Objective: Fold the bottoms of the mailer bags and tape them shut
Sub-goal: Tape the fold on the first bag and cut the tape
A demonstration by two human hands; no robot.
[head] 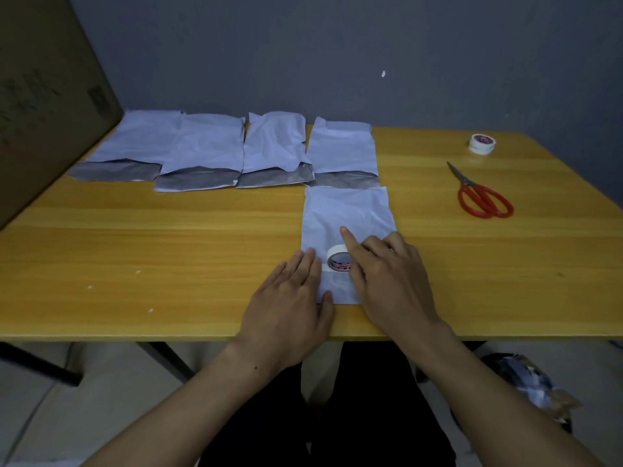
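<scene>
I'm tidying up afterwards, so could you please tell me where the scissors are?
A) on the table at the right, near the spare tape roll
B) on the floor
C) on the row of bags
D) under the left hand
A: the scissors lie flat on the table at the right, just in front of the spare tape roll.

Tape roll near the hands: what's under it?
The tape roll sits on the nearest mailer bag, which lies flat on the table. The right hand covers the roll's right edge, so whether its thumb grips it is hidden.
</scene>
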